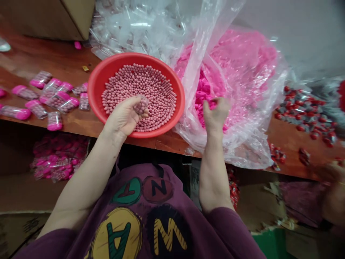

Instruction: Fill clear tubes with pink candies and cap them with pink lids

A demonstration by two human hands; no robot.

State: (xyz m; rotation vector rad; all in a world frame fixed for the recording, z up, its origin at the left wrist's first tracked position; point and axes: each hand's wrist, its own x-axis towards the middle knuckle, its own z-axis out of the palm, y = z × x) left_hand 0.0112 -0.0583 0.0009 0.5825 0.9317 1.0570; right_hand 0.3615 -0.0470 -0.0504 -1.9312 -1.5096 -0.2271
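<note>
My left hand is closed around a small clear tube filled with pink beads, held over the near side of a red bowl full of pink beads. My right hand reaches into a clear plastic bag of pink caps, its fingers pinched together on caps. Which cap it grips is hidden by the fingers.
Several filled tubes with pink caps lie on the wooden table left of the bowl. A bag of empty clear tubes sits behind. Red-capped tubes lie at right, by another person's hand. A cardboard box stands far left.
</note>
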